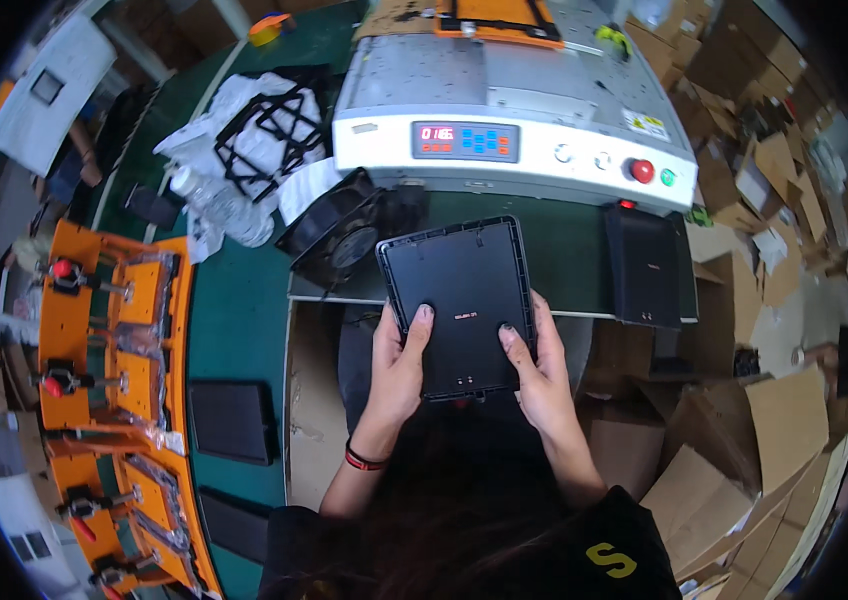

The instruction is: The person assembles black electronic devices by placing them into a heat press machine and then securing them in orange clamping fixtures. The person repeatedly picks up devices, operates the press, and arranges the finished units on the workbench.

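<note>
A flat black rectangular plastic shell, rimmed with small clips and slots, is held up in front of me over the near edge of the bench. My left hand grips its left side, thumb on the flat face. On the right side my right hand does the same, its thumb pressing near the lower right. The fingers of both hands are mostly hidden behind the shell. A similar black panel lies at the bench's right end. Two more dark flat panels, one a black panel, rest on the green surface at left.
A grey-white machine with a lit display and red button stands ahead. Left of it are a black fan, a plastic bottle and black frames. Orange clamp fixtures line the left; cardboard boxes crowd the right.
</note>
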